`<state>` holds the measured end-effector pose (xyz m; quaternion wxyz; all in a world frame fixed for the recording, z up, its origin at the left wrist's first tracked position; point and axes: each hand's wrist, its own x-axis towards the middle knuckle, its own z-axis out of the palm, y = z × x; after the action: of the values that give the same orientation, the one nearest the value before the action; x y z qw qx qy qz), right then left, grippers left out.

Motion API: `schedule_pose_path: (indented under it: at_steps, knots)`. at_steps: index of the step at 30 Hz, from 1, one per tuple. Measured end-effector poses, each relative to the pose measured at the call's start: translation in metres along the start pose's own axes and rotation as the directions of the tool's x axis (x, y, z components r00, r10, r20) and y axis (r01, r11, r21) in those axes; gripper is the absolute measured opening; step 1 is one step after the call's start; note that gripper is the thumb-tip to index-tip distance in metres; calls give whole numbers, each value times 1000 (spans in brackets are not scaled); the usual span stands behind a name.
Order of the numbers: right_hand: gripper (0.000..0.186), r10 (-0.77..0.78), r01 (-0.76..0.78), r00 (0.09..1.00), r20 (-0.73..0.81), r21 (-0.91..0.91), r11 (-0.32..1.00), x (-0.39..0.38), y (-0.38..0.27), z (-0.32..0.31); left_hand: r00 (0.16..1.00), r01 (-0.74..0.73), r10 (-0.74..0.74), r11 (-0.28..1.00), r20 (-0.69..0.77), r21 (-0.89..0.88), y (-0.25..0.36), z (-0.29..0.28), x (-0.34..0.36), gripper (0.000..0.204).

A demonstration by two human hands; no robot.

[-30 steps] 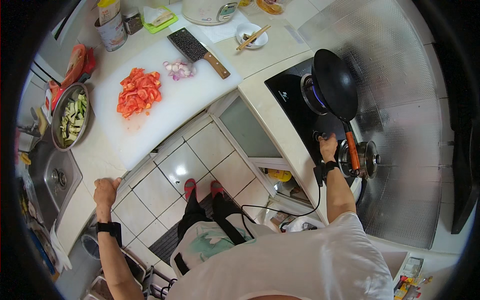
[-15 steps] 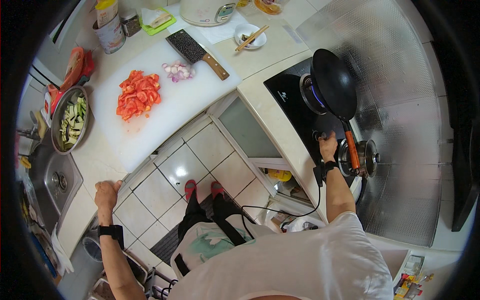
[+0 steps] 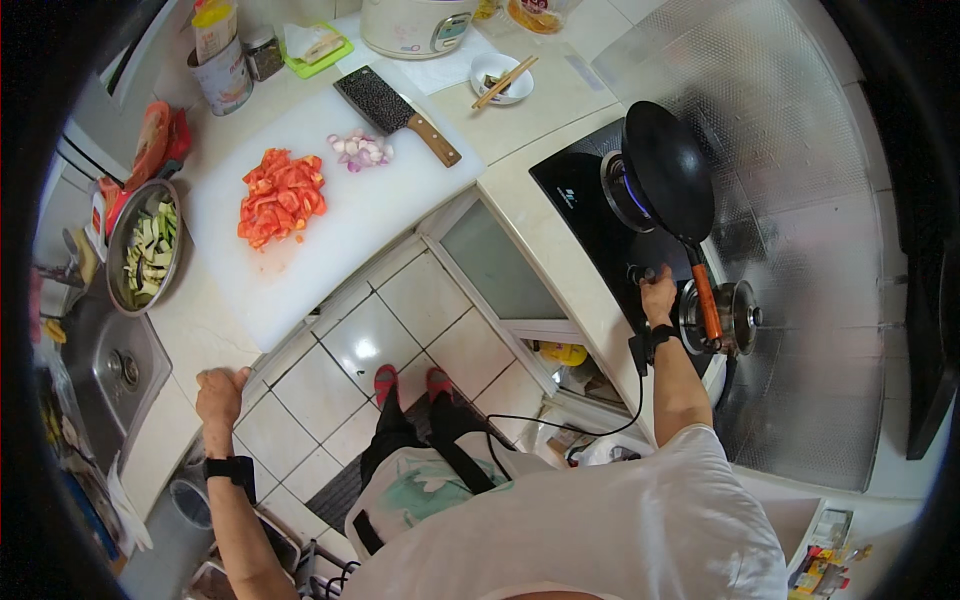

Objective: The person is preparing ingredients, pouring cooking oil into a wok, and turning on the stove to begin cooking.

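My right hand [image 3: 657, 291] is closed on a black knob [image 3: 640, 273] on the gas stove [image 3: 570, 185]. Above it, the black wok [image 3: 668, 170] sits tilted over a burner [image 3: 626, 200] showing blue flame, its wooden handle [image 3: 706, 300] beside my hand, over a lidded steel pot [image 3: 738, 315]. My left hand [image 3: 219, 398] rests with curled fingers on the counter's front edge [image 3: 200, 420]. Ahead of it lies a white cutting board [image 3: 240, 300] with chopped tomato [image 3: 280, 195], purple-white onion pieces [image 3: 360, 150] and a wooden-handled cleaver [image 3: 380, 105]. A steel bowl [image 3: 172, 268] holds cut green-and-pale vegetables.
The sink [image 3: 125, 400] is at left. A rice cooker [image 3: 415, 25], a small bowl [image 3: 515, 88] with chopsticks, a can [image 3: 220, 85] and a jar [image 3: 262, 55] stand at the back. A foil splash guard [image 3: 800, 200] lines the right. A cable runs from my right wrist.
The view has shifted slightly, so the counter and left hand appear a little lower. My right hand stays at the knob with hardly any visible movement.
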<state>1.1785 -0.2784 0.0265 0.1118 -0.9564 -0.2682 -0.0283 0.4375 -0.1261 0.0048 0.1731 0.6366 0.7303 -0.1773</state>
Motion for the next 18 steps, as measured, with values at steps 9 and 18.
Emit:
schedule_pose_path:
  at_steps: [9, 18]
  knots:
    - [62, -42, 42, 999, -2, 32, 999, -14, -5, -5, 1000, -5, 5, 999, -14, 46, -6, 9, 6, 62]
    - [62, -88, 86, 996, 19, 67, 994, -41, 14, -9, 998, -66, 67, 997, -20, 43, -8, 8, 4, 60]
